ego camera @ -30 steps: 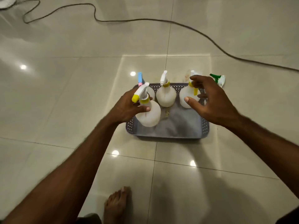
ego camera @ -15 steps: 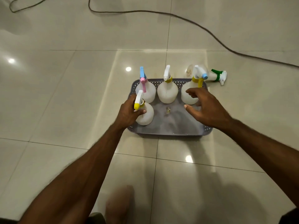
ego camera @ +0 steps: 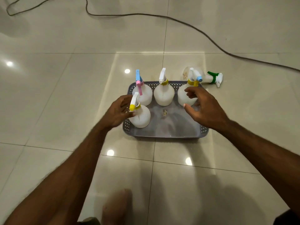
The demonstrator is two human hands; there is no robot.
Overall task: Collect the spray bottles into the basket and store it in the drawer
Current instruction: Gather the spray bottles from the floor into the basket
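we see the basket (ego camera: 164, 135) on the floor (ego camera: 65, 95), with four bottles standing in it. our left hand (ego camera: 119, 111) is at the near left bottle (ego camera: 141, 116); the fingers look loosened around it, and we cannot tell if they still grip, because of blur. our right hand (ego camera: 204, 108) hovers spread and released over the right side of the basket, just in front of the far right bottle (ego camera: 185, 96), not holding anything. the pink bottle (ego camera: 144, 93) and the middle bottle (ego camera: 164, 95) stand at the far wall.

half a second ago the left hand was closed on its bottle; now it is more loose. the right hand is a little higher.

a fifth bottle (ego camera: 209, 77) with green head lies on the floor behind the basket, partly hidden by the far right bottle. a cable (ego camera: 211, 38) runs across the floor further away. a blurred foot (ego camera: 116, 207) is near us.
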